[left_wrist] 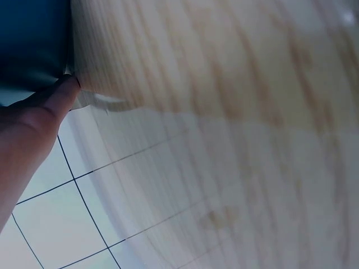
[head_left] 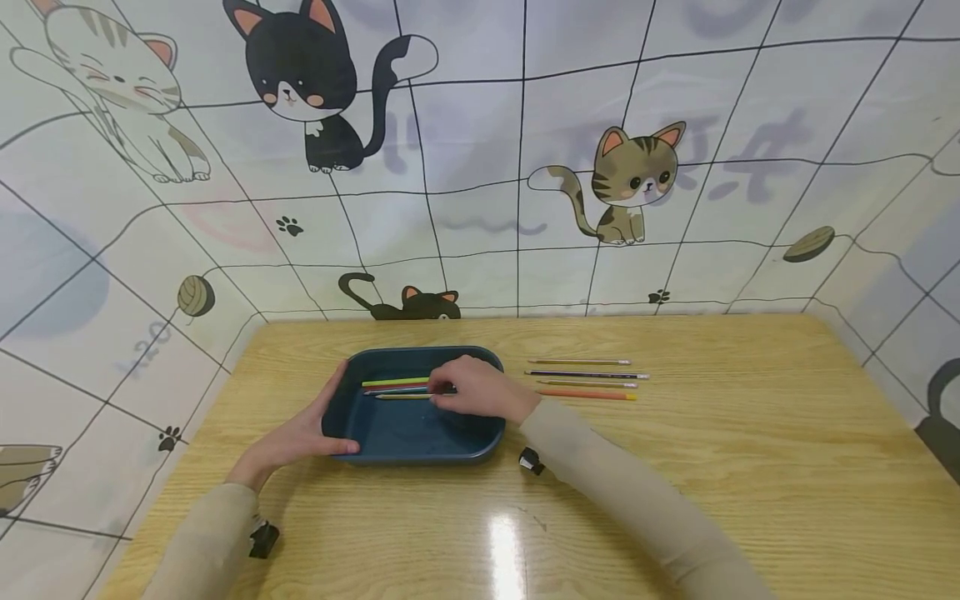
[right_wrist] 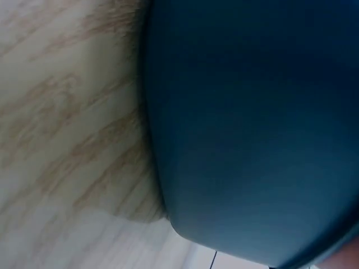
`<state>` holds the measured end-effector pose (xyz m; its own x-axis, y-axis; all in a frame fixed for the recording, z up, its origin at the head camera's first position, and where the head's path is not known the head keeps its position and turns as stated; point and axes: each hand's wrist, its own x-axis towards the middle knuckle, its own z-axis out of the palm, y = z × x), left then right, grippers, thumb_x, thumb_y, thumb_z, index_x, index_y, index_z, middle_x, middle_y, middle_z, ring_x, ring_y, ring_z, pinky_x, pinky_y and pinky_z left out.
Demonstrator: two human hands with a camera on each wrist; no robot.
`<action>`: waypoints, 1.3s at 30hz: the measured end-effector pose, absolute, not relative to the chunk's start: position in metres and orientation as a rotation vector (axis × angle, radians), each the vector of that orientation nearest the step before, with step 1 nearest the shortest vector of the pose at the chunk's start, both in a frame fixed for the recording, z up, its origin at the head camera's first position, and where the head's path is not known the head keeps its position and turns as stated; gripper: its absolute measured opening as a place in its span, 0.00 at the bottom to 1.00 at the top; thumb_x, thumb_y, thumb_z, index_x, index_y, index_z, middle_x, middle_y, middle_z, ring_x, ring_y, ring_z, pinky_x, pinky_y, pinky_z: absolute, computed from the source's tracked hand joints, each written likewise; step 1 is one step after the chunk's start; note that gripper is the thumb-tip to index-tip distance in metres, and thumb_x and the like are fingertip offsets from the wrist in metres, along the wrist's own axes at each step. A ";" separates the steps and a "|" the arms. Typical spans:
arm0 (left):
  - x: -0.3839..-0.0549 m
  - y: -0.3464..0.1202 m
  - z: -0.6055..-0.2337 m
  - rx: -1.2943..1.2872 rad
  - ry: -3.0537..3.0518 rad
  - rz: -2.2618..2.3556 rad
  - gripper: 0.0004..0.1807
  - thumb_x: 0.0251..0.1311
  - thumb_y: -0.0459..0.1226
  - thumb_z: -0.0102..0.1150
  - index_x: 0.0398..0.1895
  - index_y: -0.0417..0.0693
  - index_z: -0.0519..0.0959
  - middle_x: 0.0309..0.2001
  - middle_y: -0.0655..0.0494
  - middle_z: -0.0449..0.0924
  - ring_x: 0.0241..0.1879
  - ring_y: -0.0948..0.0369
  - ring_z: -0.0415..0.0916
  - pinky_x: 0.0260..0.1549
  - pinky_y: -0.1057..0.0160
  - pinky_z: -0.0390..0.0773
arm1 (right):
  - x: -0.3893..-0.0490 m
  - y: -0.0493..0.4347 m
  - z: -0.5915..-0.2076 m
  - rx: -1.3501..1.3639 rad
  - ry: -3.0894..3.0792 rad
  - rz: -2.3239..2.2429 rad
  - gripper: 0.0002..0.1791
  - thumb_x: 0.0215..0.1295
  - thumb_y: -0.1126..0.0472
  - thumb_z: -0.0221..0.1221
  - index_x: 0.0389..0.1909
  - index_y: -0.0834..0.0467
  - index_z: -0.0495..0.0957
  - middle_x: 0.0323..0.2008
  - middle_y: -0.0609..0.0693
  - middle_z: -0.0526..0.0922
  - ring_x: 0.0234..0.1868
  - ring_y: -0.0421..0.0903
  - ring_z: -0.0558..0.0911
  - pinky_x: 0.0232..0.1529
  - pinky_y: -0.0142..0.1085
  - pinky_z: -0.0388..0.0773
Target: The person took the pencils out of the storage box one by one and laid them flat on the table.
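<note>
Your right hand [head_left: 480,387] reaches over the right rim of the blue tray [head_left: 420,459], its thumb and forefinger curled in what looks like a pinch on the end of the gold pencil [head_left: 405,397], while your left hand [head_left: 300,433] grips the tray's left side, thumb over the near corner and fingers along the wall. Keep that left grip firm but light, so the tray stays square on the bench [head_left: 675,517] without flexing. Hold the pinch loose enough to guide the gold pencil level and parallel to its neighbours; a tilted end could nudge the yellow-green pencil [head_left: 393,382] and the darker ones packed beside it. Carry your right wrist high too, because the four pencils [head_left: 588,384] on the bench to the right lie close to it and would roll easily if a sleeve brushed them. The tray is a shallow rounded rectangle, apparently smooth moulded plastic with a soft sheen, so slim shafts will probably slide on its floor. The pencils are thin and straight, likely painted wood; the orange one ends in yellow. The bench shows pale wood grain with a glossy, reflective finish.
</note>
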<state>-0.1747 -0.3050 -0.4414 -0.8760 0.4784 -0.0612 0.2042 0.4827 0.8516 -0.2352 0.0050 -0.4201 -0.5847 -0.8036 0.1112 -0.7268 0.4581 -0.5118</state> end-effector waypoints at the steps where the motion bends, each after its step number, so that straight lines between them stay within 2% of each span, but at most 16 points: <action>1: -0.175 -0.305 -0.442 0.581 2.442 1.345 0.68 0.47 0.38 0.75 0.77 0.52 0.29 0.76 0.46 0.24 0.72 0.43 0.27 0.61 0.33 0.39 | -0.236 0.003 -0.421 -1.339 2.555 -0.775 0.07 0.68 0.59 0.58 0.40 0.56 0.83 0.35 0.43 0.83 0.35 0.36 0.78 0.39 0.30 0.74; 7: -0.175 -0.306 -0.444 0.585 2.450 1.335 0.68 0.48 0.38 0.75 0.77 0.55 0.29 0.76 0.47 0.25 0.72 0.43 0.27 0.61 0.33 0.40 | -0.239 -0.004 -0.424 -1.258 2.574 -0.695 0.08 0.69 0.56 0.58 0.42 0.54 0.83 0.30 0.41 0.81 0.28 0.35 0.76 0.32 0.30 0.73; 12: -0.176 -0.306 -0.443 0.576 2.452 1.329 0.68 0.48 0.38 0.75 0.77 0.55 0.28 0.76 0.47 0.25 0.72 0.44 0.27 0.61 0.33 0.40 | -0.241 -0.009 -0.426 -1.206 2.618 -0.541 0.09 0.68 0.54 0.59 0.43 0.53 0.83 0.33 0.42 0.81 0.30 0.36 0.76 0.32 0.31 0.73; 19: -0.175 -0.305 -0.443 0.581 2.453 1.330 0.68 0.48 0.38 0.75 0.77 0.55 0.29 0.76 0.48 0.24 0.72 0.44 0.26 0.61 0.33 0.40 | -0.240 -0.015 -0.429 -1.214 2.637 -0.435 0.10 0.65 0.59 0.63 0.46 0.55 0.82 0.38 0.47 0.80 0.38 0.41 0.77 0.37 0.33 0.75; 26: -0.175 -0.305 -0.444 0.579 2.451 1.339 0.68 0.47 0.37 0.75 0.77 0.58 0.29 0.76 0.47 0.25 0.72 0.43 0.27 0.61 0.33 0.40 | -0.244 -0.019 -0.435 -1.179 2.570 -0.464 0.13 0.63 0.63 0.65 0.48 0.57 0.81 0.35 0.47 0.78 0.37 0.41 0.76 0.40 0.33 0.73; 34: -0.174 -0.305 -0.443 0.586 2.445 1.347 0.67 0.48 0.37 0.75 0.77 0.56 0.29 0.76 0.47 0.24 0.72 0.43 0.26 0.61 0.33 0.40 | -0.245 -0.019 -0.439 -1.084 2.497 -0.602 0.15 0.64 0.66 0.62 0.52 0.56 0.79 0.33 0.44 0.79 0.35 0.39 0.77 0.39 0.31 0.73; 39: -0.174 -0.305 -0.443 0.586 2.445 1.351 0.68 0.48 0.37 0.75 0.77 0.54 0.29 0.76 0.46 0.25 0.72 0.43 0.27 0.61 0.33 0.40 | -0.246 -0.018 -0.438 -1.078 2.463 -0.723 0.14 0.63 0.67 0.62 0.50 0.58 0.79 0.32 0.45 0.79 0.33 0.39 0.77 0.38 0.31 0.73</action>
